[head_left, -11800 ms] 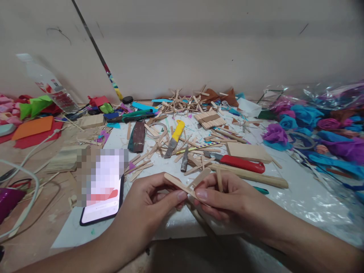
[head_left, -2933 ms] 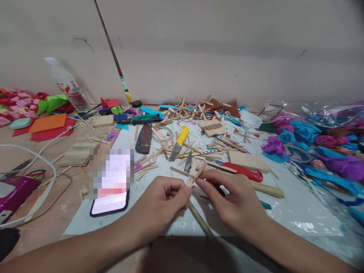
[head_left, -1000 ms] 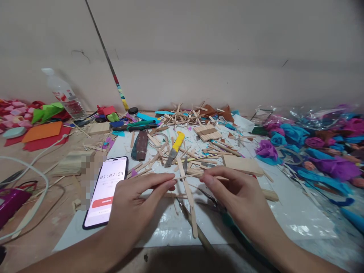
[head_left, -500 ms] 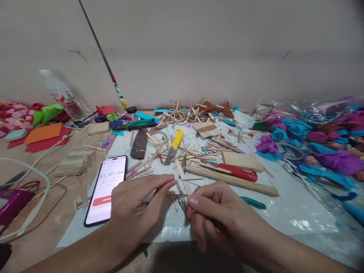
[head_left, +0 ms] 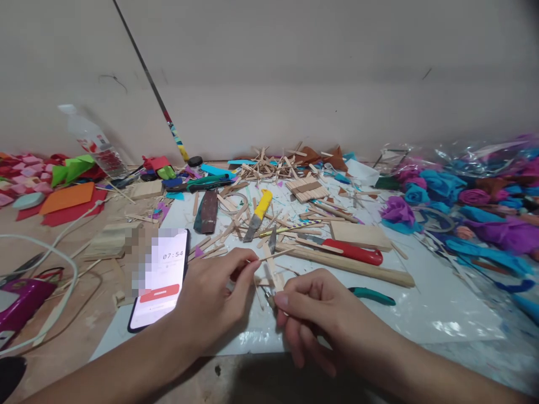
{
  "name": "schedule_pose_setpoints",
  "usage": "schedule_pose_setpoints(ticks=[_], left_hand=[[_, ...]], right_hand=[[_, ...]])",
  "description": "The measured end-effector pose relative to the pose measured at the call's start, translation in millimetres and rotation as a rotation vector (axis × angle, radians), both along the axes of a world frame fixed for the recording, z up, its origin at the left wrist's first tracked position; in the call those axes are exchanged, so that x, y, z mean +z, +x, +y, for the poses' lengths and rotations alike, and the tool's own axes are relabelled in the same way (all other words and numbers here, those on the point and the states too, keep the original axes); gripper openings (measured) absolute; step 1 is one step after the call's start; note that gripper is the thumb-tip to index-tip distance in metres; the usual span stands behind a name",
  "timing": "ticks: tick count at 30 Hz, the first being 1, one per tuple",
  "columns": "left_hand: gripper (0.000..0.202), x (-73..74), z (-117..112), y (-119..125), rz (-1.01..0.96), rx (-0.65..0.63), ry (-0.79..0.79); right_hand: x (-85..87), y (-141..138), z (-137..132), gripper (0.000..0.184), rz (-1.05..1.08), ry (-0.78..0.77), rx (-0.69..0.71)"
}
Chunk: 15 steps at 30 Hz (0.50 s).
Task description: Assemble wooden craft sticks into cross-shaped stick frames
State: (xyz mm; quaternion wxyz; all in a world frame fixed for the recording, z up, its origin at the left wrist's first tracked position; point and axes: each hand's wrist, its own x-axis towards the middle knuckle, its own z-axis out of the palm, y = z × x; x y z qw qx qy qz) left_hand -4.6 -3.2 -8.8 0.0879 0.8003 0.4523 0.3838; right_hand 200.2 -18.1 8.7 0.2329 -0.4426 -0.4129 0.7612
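My right hand (head_left: 315, 317) pinches the lower end of a flat wooden craft stick (head_left: 272, 266) between thumb and forefinger, its other fingers curled below. My left hand (head_left: 221, 286) has thumb and forefinger closed on the end of a thin wooden stick (head_left: 278, 254), which lies across the upper part of the craft stick. Just beyond both hands, a utility knife with a yellow handle (head_left: 263, 205) rests on the white sheet (head_left: 442, 314). A red-handled knife (head_left: 353, 252) and a wooden strip (head_left: 370, 271) lie beyond my right hand.
A phone (head_left: 158, 308) lies left of my left hand. Green-handled pliers (head_left: 373, 295) sit right of my right hand. A pile of craft sticks (head_left: 278, 165) is at the back, near a leaning bottle (head_left: 95, 143). Coloured paper flowers (head_left: 475, 196) fill the right side.
The thin stick's free end now tilts up to the right, its left end in my left fingers. My left hand has shifted slightly; my right still pinches the craft stick.
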Motion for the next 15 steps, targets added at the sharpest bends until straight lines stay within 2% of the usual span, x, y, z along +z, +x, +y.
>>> schedule_pose_setpoints(ticks=[4, 6, 9, 11, 15], left_hand=[[0.011, 11.0, 11, -11, -0.052, 0.148, -0.035], [0.016, 14.6, 19, -19, -0.104, 0.242, -0.139], [0.018, 15.4, 28, -26, 0.073, 0.201, -0.242], [0.015, 13.6, 29, -27, 0.198, 0.142, -0.265], [0.015, 7.8, 28, -25, 0.326, 0.088, -0.267]], right_hand=[[6.7, 9, 0, 0.041, -0.048, 0.008, 0.063], [11.0, 18, 5, 0.043, -0.079, 0.096, 0.033], [16.6, 31, 18, 0.045, -0.207, 0.351, -0.053], [18.1, 38, 26, 0.044, -0.365, 0.502, -0.046], [14.4, 44, 35, 0.038, -0.739, 0.897, -0.007]])
